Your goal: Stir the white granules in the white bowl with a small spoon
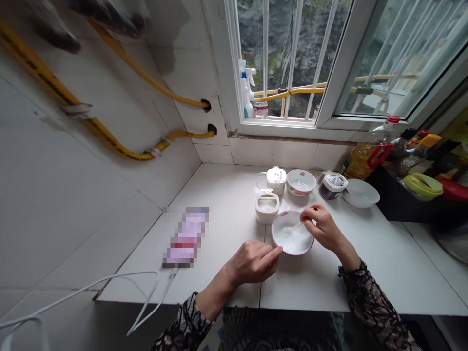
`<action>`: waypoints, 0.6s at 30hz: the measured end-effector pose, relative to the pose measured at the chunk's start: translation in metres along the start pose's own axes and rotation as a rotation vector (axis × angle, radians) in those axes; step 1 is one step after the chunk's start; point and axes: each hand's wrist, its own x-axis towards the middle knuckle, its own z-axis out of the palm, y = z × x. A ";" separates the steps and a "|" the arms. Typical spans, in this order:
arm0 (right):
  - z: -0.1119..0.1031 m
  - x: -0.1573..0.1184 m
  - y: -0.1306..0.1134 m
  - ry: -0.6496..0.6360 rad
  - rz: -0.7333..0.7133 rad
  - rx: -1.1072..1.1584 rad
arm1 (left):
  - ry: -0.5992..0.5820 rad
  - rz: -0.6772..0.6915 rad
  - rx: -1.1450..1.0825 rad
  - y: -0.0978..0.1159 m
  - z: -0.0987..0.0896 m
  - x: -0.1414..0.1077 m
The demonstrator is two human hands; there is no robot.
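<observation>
A white bowl with a reddish rim (292, 249) stands on the white tiled counter, with white powder or grains (292, 239) in it. My left hand (254, 262) pinches the bowl's near left rim between thumb and fingers. In my right hand (322, 226) is a white spoon (298, 226), gripped by its handle; its tip reaches into the white grains. Just behind the bowl sits an open white seasoning jar (266, 208) with white contents. Which grains these are I cannot tell.
Farther back are a lidded jar (276, 179), a flowered bowl (301, 183), a dark-filled jar (332, 185) and a white bowl (360, 193). An oil bottle (360, 158) stands at right. A phone (186, 236) with a white cable (155, 282) lies left. Yellow pipes (120, 148) run along the wall.
</observation>
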 end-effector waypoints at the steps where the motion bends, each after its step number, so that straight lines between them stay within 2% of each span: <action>1: 0.002 -0.001 -0.002 -0.029 0.002 0.029 | -0.008 -0.003 -0.001 0.000 0.000 -0.001; 4: 0.006 -0.002 -0.007 -0.105 0.023 0.131 | -0.015 -0.001 -0.001 0.000 0.001 -0.002; 8: 0.007 -0.003 -0.012 -0.136 0.103 0.262 | -0.005 0.006 0.005 0.000 0.001 -0.003; 12: 0.005 0.000 -0.014 -0.094 0.251 0.398 | -0.009 0.007 0.013 0.000 0.001 -0.003; 18: 0.003 0.004 -0.010 0.012 0.527 0.720 | -0.003 0.005 0.024 0.001 0.001 -0.003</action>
